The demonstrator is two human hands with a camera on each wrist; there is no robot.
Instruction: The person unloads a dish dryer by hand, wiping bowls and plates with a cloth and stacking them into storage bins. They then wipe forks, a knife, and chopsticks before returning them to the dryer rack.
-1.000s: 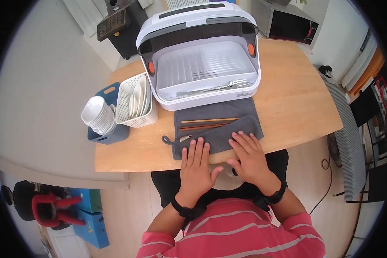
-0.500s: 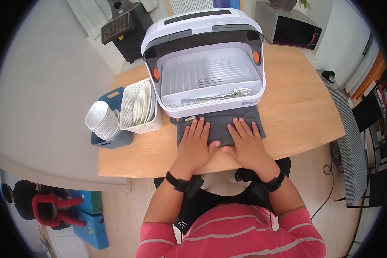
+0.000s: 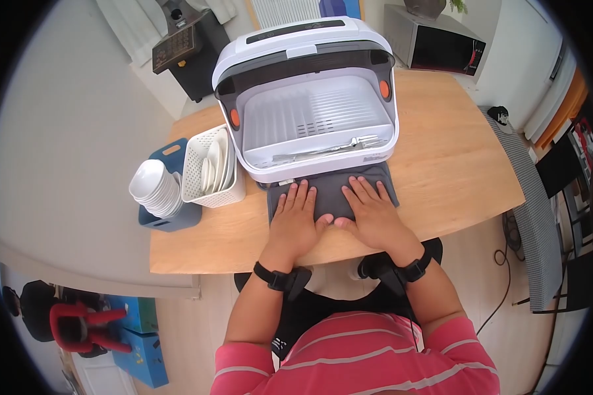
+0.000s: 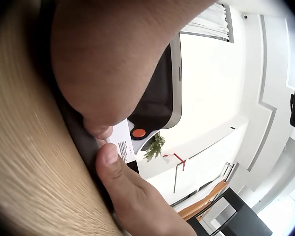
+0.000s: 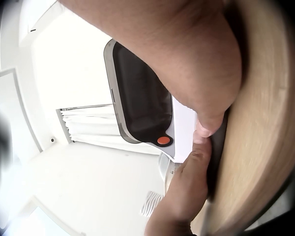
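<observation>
A dark grey cloth (image 3: 331,192) lies folded on the table, its far edge against the front of the white dish box (image 3: 323,168). Flat on the cloth's left part rests the left hand (image 3: 295,222), fingers straight and spread. The right hand (image 3: 370,217) lies the same way on the right part. Both thumbs point toward each other, close together over the near edge. The chopsticks are not visible. In the left wrist view the thumb tips, with the right hand (image 4: 137,196) beyond, are low over the dark cloth (image 4: 78,132).
Forks (image 3: 336,150) lie in the box's front tray. To its left stand a white basket (image 3: 192,172) of plates and a blue basket (image 3: 190,217) with stacked white bowls (image 3: 153,185). A microwave (image 3: 435,41) stands behind at the right.
Both hands have moved away from the body with the cloth, up to the box. The cloth's near part now covers the chopsticks seen earlier. Over the last half second the hands barely moved.
</observation>
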